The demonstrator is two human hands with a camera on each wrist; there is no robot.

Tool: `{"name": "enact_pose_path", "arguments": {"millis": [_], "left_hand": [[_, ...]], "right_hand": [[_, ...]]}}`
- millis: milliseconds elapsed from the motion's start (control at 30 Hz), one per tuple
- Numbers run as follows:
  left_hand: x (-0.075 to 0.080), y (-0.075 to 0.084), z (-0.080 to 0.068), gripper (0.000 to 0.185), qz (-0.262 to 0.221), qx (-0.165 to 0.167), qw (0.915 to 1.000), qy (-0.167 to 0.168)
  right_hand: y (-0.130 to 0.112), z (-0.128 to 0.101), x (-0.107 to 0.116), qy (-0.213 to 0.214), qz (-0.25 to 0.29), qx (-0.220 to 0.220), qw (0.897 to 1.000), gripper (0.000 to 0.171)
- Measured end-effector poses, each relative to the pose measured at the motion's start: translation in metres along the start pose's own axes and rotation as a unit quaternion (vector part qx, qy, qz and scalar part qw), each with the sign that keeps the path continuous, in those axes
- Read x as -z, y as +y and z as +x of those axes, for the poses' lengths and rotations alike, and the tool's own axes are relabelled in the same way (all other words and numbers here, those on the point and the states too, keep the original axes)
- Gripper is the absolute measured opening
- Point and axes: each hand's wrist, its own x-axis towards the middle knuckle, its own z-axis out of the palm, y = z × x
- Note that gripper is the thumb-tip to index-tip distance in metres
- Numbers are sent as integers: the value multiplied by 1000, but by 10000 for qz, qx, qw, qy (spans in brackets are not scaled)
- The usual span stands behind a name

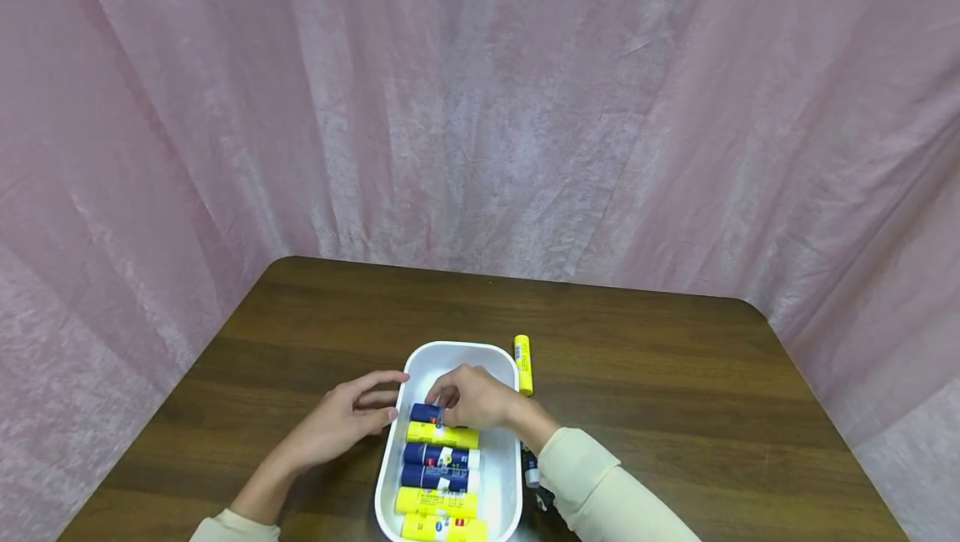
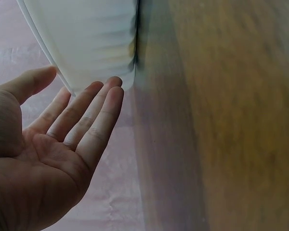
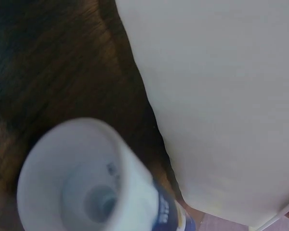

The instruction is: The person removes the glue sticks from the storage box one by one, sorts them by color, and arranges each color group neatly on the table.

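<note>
Glue sticks are lying crosswise in the white tray (image 1: 420, 358); my right hand (image 1: 480, 398) is pinching the farthest blue glue stick (image 1: 424, 413) directly beneath it, while my left hand (image 1: 341, 421) is resting spread against the tray's left wall.

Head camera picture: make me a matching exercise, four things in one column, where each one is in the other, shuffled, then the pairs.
Things:
1. left hand
2. right hand
3. lone yellow glue stick
4. white tray

Places:
A. on the table just right of the tray's far corner
B. open, at the tray's left wall
C. over the blue glue stick inside the tray
D. on the brown table, holding a row of glue sticks

Pairs: 1-B, 2-C, 3-A, 4-D
</note>
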Motion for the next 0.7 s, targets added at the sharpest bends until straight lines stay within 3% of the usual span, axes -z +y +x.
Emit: {"name": "enact_pose_path", "arguments": {"millis": [367, 533, 700], "left_hand": [[1, 1, 1, 50, 2, 7, 10000, -3], [1, 1, 1, 49, 54, -14, 10000, -3], [1, 0, 1, 50, 36, 9, 10000, 43]], "right_hand": [[-2, -3, 8, 463, 231, 228, 9984, 25], [-5, -11, 16, 762, 923, 226, 9926, 27], [-6, -22, 26, 1044, 1842, 167, 9772, 33]]}}
